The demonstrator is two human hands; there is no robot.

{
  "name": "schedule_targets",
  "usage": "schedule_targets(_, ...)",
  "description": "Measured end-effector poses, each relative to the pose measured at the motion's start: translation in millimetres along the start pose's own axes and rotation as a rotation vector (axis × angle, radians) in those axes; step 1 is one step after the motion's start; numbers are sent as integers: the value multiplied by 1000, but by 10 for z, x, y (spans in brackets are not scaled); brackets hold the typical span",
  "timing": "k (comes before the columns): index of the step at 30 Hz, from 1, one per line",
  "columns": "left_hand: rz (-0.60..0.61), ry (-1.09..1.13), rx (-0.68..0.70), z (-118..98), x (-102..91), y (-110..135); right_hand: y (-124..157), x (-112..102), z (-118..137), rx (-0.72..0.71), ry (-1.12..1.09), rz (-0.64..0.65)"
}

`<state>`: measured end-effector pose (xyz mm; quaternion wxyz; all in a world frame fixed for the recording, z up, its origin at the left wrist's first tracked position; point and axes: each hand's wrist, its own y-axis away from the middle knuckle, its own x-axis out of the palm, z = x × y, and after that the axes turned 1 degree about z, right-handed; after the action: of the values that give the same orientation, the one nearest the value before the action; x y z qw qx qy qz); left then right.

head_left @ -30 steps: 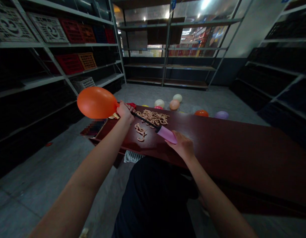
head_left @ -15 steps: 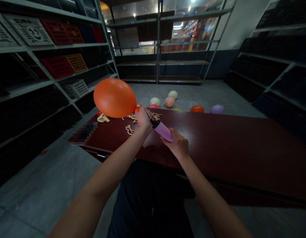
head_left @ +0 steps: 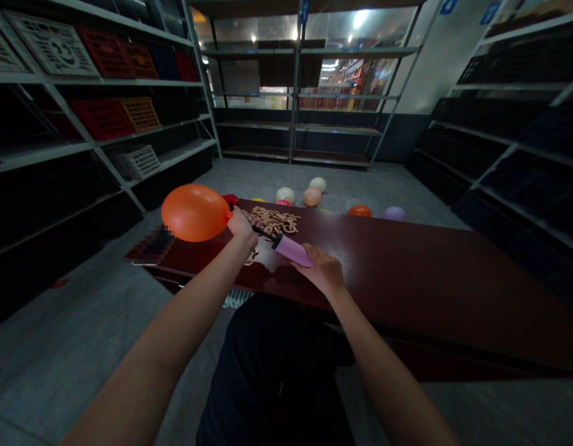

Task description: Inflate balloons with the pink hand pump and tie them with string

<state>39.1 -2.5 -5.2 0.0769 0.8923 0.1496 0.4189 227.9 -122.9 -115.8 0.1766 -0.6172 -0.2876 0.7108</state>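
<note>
An inflated orange balloon (head_left: 196, 212) hangs over the left part of the table. My left hand (head_left: 242, 224) is closed around its neck, and also around the left end of a hand balloon pump. My right hand (head_left: 324, 270) grips the pink-purple barrel of this balloon pump (head_left: 293, 250). A thin black rod shows between the barrel and my left hand. How the balloon sits on the pump is hidden by my left fingers. Just behind, a heap of tan, cord-like strips (head_left: 275, 220) lies on the table.
The dark red-brown table (head_left: 407, 279) stretches to the right. A pixelated dark object (head_left: 152, 246) lies at its left end. Several balloons, including a purple balloon (head_left: 394, 213), rest on the floor beyond. Shelves with a red crate (head_left: 99, 119) stand at the left.
The orange balloon and both hands have moved left. Left hand and pump barrel are farther apart, so more black rod shows. The view has shifted slightly.
</note>
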Motion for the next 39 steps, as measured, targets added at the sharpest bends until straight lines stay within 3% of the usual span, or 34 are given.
schedule_targets(3, -76, 37, 21, -239, -50, -79, 3, -28, 9, -19, 1, 16)
schedule_targets(8, -102, 33, 54, -663, -138, -217, 7, -36, 17, -52, -8, 15)
schedule_targets(12, -97, 29, 49, -787, -153, -281, 7, -21, 9, -60, -11, 8)
schedule_targets(17, -32, 57, 139, -634, -31, -308, 11, 6, -52, 15, -37, -25)
schedule_targets(22, 32, 44, 177, -419, 228, -242, 6, 29, -88, 95, -52, -61)
schedule_targets(28, 123, 4, 102, 144, 453, 92, -5, 38, -76, 147, -45, -81)
schedule_targets(33, 144, -31, 38, 521, 416, 292, -8, 46, -79, 170, -26, -71)
schedule_targets(39, 49, -60, -22, 371, 221, 261, -13, 26, -31, 92, -28, 2)
